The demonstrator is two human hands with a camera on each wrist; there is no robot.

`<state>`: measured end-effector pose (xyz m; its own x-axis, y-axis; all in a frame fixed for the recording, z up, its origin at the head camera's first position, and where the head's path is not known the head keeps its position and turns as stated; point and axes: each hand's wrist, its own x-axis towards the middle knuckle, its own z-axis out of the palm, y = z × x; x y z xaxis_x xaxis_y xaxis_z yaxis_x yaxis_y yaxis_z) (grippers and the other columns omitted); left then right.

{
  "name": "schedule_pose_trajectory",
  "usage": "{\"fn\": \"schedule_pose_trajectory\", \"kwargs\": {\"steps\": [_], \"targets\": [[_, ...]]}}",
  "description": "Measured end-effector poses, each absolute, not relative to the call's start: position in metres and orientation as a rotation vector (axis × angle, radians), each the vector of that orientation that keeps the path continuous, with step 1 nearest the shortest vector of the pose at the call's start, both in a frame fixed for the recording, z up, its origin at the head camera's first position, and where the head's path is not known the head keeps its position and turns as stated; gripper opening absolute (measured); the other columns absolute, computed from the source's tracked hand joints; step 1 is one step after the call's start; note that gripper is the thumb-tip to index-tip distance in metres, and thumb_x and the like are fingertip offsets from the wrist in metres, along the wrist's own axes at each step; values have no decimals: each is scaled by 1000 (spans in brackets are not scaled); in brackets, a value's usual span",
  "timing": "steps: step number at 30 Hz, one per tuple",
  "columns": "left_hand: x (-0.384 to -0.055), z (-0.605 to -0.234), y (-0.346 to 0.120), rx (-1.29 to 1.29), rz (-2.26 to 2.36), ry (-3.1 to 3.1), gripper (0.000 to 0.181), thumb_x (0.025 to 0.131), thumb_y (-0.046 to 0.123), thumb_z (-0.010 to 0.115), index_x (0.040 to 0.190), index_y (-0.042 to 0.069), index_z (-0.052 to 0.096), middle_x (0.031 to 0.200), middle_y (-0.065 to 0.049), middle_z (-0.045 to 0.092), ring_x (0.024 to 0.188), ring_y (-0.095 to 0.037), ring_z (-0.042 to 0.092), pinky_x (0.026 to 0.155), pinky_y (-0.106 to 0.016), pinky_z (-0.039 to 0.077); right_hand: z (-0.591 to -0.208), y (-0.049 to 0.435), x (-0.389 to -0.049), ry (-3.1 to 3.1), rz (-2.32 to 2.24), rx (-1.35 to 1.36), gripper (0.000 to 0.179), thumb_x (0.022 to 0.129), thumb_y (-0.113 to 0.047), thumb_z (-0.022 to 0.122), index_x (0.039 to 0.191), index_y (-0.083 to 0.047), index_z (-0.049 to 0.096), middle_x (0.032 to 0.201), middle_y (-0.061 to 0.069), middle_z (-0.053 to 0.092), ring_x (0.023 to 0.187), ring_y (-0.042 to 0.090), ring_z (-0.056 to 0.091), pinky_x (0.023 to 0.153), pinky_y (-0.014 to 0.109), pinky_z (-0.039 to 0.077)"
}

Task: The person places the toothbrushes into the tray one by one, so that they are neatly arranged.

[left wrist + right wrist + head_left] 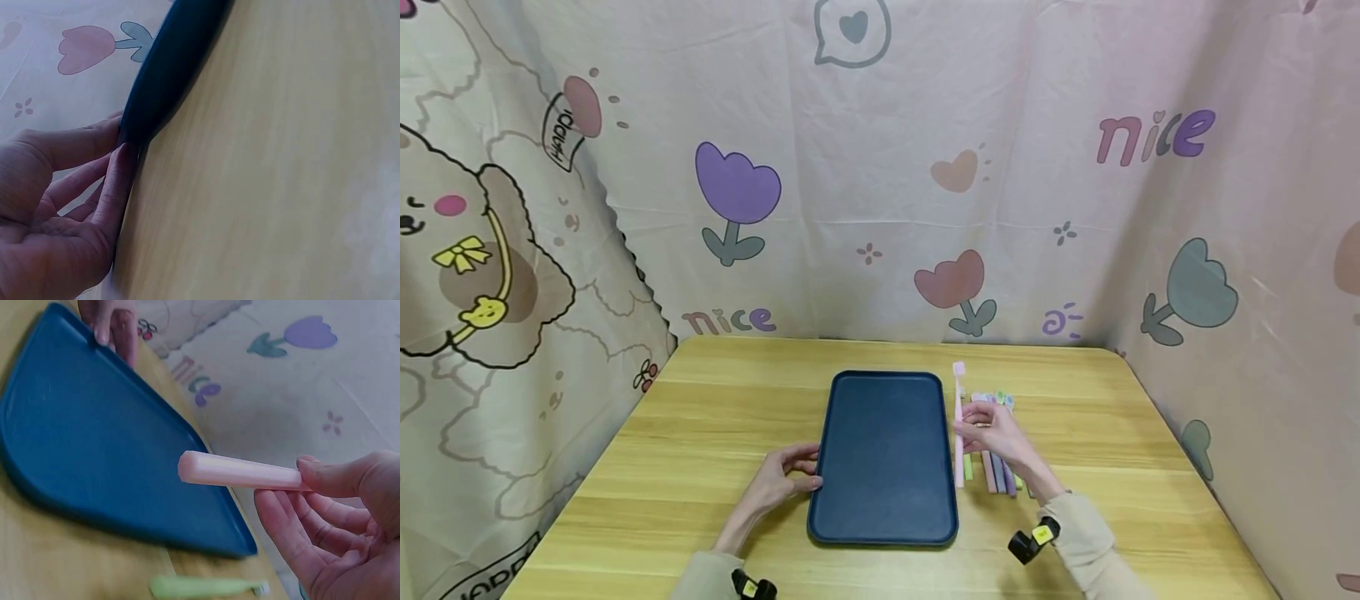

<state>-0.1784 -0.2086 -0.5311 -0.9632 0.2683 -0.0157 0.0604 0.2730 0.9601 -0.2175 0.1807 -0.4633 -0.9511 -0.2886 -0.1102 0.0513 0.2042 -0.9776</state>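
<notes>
A dark blue rectangular tray (883, 458) lies on the wooden table. My left hand (781, 479) holds its left edge, thumb at the rim; the left wrist view shows the fingers (115, 187) against the tray's side. To the right of the tray, my right hand (996, 432) pinches a pink toothbrush (958, 462) between thumb and fingers, its head pointing away. In the right wrist view the handle (237, 472) sticks out of the grip, near the tray's edge. Under and beside that hand lie several pastel toothbrushes (997, 475), partly hidden by it.
A green toothbrush (200, 587) lies on the table near the tray in the right wrist view. The wooden table (722, 392) extends on both sides of the tray. Printed curtains (865, 150) hang behind it and at both sides.
</notes>
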Motion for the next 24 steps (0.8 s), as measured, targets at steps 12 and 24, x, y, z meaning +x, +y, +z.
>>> {"fn": "schedule_pose_trajectory", "kwargs": {"steps": [12, 24], "targets": [[-178, -529, -207, 312, 1776, 2347, 59, 84, 0, 77, 135, -16, 52, 125, -34, 62, 95, -14, 66, 81, -17, 50, -475, 133, -220, 2141, -1858, -318, 28, 95, -9, 68, 110, 12, 57, 79, 2, 67, 64, 9, 66, 67, 34, 62], [-177, -529, -208, 310, 1814, 2319, 60, 83, -2, 76, 135, -16, 51, 126, -34, 61, 95, -13, 65, 80, -18, 50, -499, 94, -222, 2088, -1981, -374, 24, 92, -11, 71, 104, 7, 59, 71, -3, 71, 57, 5, 65, 57, 26, 58]]}}
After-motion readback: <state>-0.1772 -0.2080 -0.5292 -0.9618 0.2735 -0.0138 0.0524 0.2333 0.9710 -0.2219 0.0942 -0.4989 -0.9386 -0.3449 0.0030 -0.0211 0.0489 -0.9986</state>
